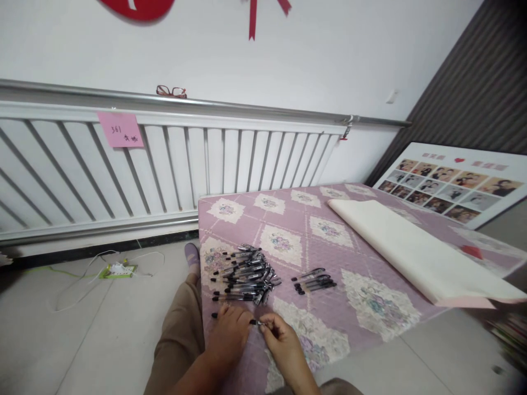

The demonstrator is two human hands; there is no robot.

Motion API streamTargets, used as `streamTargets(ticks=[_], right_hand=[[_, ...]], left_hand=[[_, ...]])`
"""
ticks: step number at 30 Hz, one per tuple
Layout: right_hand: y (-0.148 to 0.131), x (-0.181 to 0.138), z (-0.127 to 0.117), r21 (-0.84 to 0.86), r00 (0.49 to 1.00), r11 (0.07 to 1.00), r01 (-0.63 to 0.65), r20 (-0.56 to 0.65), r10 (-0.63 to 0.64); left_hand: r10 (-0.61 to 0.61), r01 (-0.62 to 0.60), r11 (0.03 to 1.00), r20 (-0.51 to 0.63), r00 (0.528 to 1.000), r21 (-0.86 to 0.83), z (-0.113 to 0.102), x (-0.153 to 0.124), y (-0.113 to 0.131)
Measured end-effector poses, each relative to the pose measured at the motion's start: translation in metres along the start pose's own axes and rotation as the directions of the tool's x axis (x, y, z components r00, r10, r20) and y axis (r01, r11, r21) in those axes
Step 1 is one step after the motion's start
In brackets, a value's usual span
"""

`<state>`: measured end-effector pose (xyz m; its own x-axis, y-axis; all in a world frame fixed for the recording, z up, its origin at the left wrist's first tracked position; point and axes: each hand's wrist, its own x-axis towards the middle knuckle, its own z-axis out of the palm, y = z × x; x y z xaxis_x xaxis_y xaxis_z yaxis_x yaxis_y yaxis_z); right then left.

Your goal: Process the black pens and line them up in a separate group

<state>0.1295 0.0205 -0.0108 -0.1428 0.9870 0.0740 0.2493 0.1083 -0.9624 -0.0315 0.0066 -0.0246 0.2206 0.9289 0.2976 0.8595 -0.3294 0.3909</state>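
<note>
My left hand (231, 332) is closed around the barrel of a black pen (253, 322), whose ends stick out on both sides of the fist. At the pen's right end, the thumb and fingertips of my right hand (280, 336) pinch a small piece I cannot make out clearly. Just beyond my hands lies a pile of black pens (247, 274), many with shiny wrapping at their right ends. To the right of it, a smaller group of several pens (315, 281) rests on the flowered purple cover (288, 219).
A rolled cream sheet (395, 241) lies across the right side. Behind it leans a photo board (448, 184). A white radiator (230, 159) runs along the wall, with glasses (171, 91) on the pipe above. A power strip (118, 270) with cables lies on the floor at left.
</note>
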Motion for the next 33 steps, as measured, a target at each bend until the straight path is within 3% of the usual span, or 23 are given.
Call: streamTargets(ticks=[22,30,33], right_hand=[[0.0013,0.0007,0.0018,-0.120,0.998,0.992,0.026,0.058,-0.019],[-0.0041,0.0003,0.0015,-0.177,0.997,0.982,0.061,0.063,-0.051],[0.0013,-0.0004,0.0020,-0.186,0.999,0.982,0.038,0.036,-0.032]], left_hand=[[0.017,-0.013,0.999,0.106,0.994,-0.041,0.0011,-0.0004,0.0004],[0.004,-0.003,1.000,0.012,1.000,-0.022,0.0004,-0.0026,-0.0004],[-0.052,0.053,0.998,-0.045,0.998,0.017,-0.0027,-0.0011,0.0002]])
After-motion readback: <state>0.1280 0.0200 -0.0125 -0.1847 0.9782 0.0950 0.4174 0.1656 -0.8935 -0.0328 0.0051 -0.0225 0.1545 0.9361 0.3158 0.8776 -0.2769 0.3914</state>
